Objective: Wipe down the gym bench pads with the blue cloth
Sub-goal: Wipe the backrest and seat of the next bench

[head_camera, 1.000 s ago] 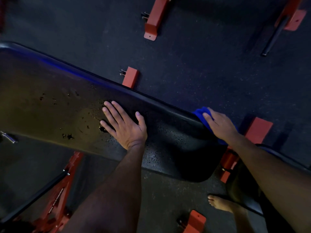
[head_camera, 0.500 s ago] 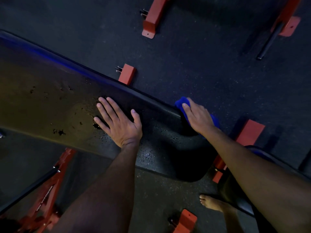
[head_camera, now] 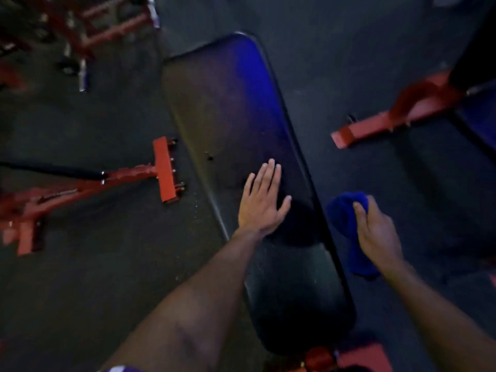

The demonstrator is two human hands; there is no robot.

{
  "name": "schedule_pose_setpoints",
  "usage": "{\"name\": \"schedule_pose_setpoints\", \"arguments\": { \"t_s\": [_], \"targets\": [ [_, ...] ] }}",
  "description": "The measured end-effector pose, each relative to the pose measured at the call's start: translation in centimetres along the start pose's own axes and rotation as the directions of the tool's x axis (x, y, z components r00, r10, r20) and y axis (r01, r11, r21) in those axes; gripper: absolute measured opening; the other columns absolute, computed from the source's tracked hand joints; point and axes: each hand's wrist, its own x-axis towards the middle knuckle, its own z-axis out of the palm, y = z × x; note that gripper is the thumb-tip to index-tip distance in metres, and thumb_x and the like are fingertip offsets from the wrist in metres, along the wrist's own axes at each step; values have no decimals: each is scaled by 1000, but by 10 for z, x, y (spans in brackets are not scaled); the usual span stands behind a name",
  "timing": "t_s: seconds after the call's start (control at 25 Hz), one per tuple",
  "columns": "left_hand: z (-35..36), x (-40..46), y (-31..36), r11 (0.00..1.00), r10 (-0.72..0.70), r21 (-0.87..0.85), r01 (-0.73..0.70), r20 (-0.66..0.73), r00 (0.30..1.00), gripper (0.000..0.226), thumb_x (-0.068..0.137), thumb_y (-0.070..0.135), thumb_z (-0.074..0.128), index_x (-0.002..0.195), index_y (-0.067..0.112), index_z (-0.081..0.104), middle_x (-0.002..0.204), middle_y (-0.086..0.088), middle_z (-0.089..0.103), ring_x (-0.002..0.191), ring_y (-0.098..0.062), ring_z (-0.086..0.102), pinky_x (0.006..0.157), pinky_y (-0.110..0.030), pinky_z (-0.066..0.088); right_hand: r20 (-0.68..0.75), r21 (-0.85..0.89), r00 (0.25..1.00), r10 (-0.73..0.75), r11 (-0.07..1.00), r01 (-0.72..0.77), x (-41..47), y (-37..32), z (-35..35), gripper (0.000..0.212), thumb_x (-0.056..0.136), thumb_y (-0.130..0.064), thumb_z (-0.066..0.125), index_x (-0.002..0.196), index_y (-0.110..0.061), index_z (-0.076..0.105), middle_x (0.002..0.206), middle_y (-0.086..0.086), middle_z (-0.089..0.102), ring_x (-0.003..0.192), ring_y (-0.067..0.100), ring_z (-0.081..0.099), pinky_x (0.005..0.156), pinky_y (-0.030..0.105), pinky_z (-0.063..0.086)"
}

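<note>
Bracing long bench pad [head_camera: 230,108], left hand [head_camera: 261,204] lies flat, fingers straight; right hand [head_camera: 375,232] grips bunched blue cloth [head_camera: 342,213] beside pad edge, likely for next pass.

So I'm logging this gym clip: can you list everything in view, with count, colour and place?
pad: one, black, centre, running from top to bottom.
cloth: one, blue, right of the pad, off its surface.
frame: one, red, on the floor left of the pad.
foot: one, red, on the floor at right.
floor: dark, all round.
left hand: flat on the pad.
right hand: grips the cloth.
</note>
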Motion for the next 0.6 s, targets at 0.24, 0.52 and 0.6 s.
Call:
{"name": "schedule_pose_setpoints", "arguments": {
  "t_s": [0.24, 0.52, 0.6],
  "targets": [
    [-23, 40, -75, 967, -256, -13, 256, -107, 961, 74, 104, 54, 33, 164, 13, 16, 172, -3, 7, 159, -18, 3, 127, -53, 6, 94, -237, 685, -722, 652, 720, 166, -252, -8, 37, 103, -36, 38, 122, -7, 51, 108, 25, 64, 99, 44, 60, 78, 43, 43],
    [-8, 34, -84, 978, -205, -57, 199, -137, 969, 73, 102, 49, 43, 162, 12, 24, 172, -3, 13, 159, -18, 7, 128, -50, 8, 215, -228, 465, -859, 419, 879, 250, -372, 51, 33, 105, -33, 39, 123, -7, 49, 110, 17, 62, 99, 37, 57, 81, 43, 42],
    [-9, 36, -86, 978, -203, -76, 195, -117, 972, 74, 101, 48, 43, 162, 12, 23, 172, -4, 12, 159, -18, 6, 128, -51, 9, 240, -234, 447, -862, 395, 888, 255, -380, 65, 33, 104, -34, 41, 126, -10, 48, 116, 14, 61, 104, 35, 57, 85, 43, 43]
  ]
}}
